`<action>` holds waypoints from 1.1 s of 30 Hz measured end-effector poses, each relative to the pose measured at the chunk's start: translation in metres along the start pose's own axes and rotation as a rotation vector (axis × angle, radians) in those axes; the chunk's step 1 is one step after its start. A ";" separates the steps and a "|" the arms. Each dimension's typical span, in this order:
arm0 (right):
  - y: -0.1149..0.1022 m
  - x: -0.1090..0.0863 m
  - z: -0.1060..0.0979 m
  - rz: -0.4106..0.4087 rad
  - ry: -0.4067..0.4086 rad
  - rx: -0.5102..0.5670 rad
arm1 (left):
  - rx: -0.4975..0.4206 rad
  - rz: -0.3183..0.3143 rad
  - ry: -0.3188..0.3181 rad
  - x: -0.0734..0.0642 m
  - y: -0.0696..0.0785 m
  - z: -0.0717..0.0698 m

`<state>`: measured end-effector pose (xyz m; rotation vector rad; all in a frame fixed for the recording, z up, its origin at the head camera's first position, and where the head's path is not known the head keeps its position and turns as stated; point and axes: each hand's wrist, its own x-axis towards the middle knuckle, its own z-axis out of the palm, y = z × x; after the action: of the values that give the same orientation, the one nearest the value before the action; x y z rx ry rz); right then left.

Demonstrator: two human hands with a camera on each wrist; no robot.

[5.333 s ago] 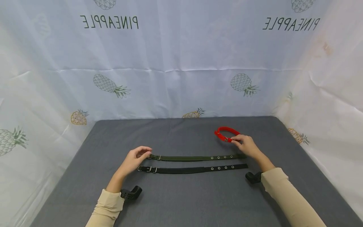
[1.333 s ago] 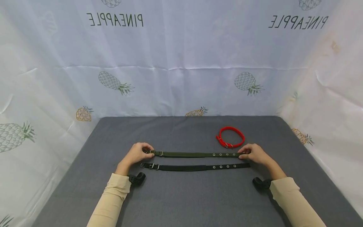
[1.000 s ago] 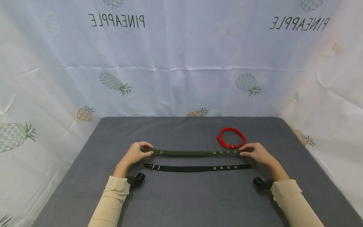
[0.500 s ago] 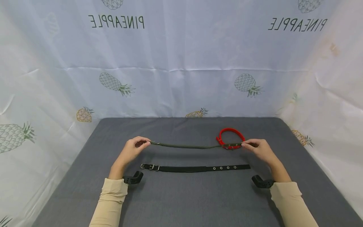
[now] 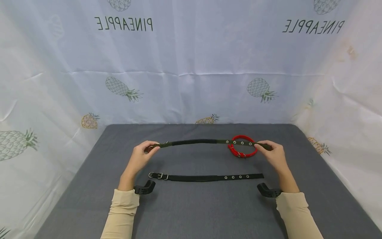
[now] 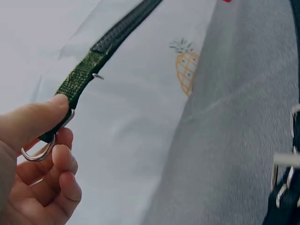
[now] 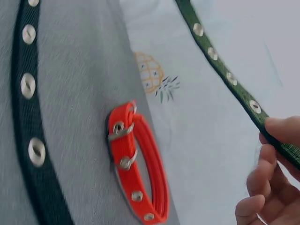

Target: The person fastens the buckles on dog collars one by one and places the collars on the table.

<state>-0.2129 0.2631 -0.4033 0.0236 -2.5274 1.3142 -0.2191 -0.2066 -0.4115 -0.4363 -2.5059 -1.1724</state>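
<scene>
A green collar (image 5: 195,141) is stretched between my two hands above the table, its dark padded inner side showing in the head view. My left hand (image 5: 142,154) pinches the buckle end; in the left wrist view the thumb lies on the webbing beside a metal D-ring (image 6: 38,152). My right hand (image 5: 274,155) pinches the other end, past the row of metal eyelets (image 7: 229,78). Behind the collar's eyelet part, a red collar (image 7: 124,154) lies buckled into a loop on the table. Nearer to me, a black collar (image 5: 194,178) lies straight and unbuckled.
The grey table (image 5: 200,209) carries the red and black collars. A white curtain (image 5: 185,96) printed with pineapples hangs behind it and along both sides. Black wrist cameras (image 5: 145,187) sit on both forearms.
Earlier, my right hand was at the red collar, which now lies let go. Both hands then took the green collar's ends, raised it off the table and turned its padded side toward me.
</scene>
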 end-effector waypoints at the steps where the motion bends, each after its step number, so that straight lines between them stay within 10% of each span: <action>1: -0.001 0.000 0.002 -0.001 0.016 0.034 | -0.004 0.001 0.004 0.000 0.001 0.001; 14: -0.018 0.000 0.019 0.007 0.126 0.608 | -0.203 -0.010 0.100 0.008 0.016 0.016; 33: -0.046 -0.004 0.042 -0.075 0.056 0.691 | -0.473 0.096 0.091 0.014 0.034 0.029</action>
<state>-0.2124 0.2017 -0.3900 0.2178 -1.8876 2.0426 -0.2229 -0.1610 -0.3999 -0.5967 -2.0930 -1.7035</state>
